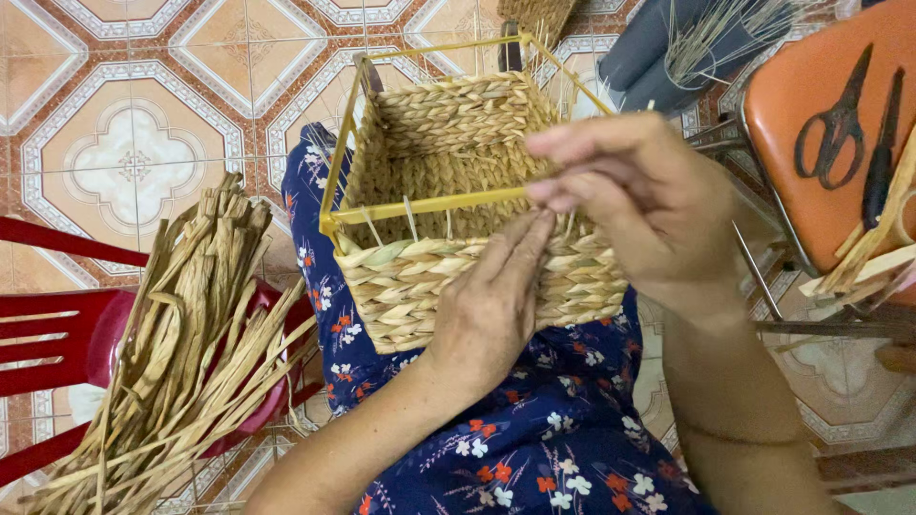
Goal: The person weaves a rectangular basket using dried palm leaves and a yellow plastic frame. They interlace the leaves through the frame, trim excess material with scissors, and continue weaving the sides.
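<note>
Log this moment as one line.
left hand flat on woven basket wall | right hand pinching at yellow frame rim | dried straw bundle beside

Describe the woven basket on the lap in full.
The woven basket is rectangular, braided from pale straw-like strands around a yellow wire frame that rises bare above the unfinished walls. It rests tilted on a floral-clothed lap, open side up. The left hand presses its near wall; the right hand pinches at the rim.
</note>
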